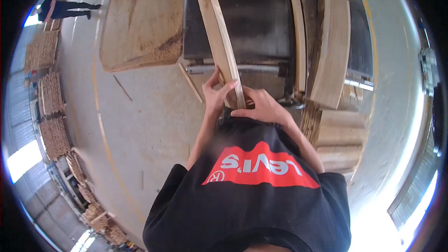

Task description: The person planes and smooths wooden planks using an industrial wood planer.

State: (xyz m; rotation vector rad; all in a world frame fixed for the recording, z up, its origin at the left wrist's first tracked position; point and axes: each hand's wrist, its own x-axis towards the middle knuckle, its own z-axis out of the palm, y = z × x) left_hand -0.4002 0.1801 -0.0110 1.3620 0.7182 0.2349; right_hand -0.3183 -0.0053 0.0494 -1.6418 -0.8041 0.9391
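A long wooden board (217, 28) stretches from close to my shirt away over a dark flat machine bed (261, 16). Its narrow edge faces up and its near end is just before my waist. My left hand (218, 94) grips the board's left side, thumb over the top edge and fingers against the face. On the right side, nearer the end, my right hand (263, 106) is closed around the board, its thumb low by the end. The undersides of both grips are hidden.
A big stack of sheets (142, 18) stands left of the machine. To the right are a long narrow strip (298, 32), a wide plank (332, 46) and stacked boards (343, 128). A thin offcut (190, 82) lies on the floor. A person (65, 9) stands far left, near timber piles (51, 93).
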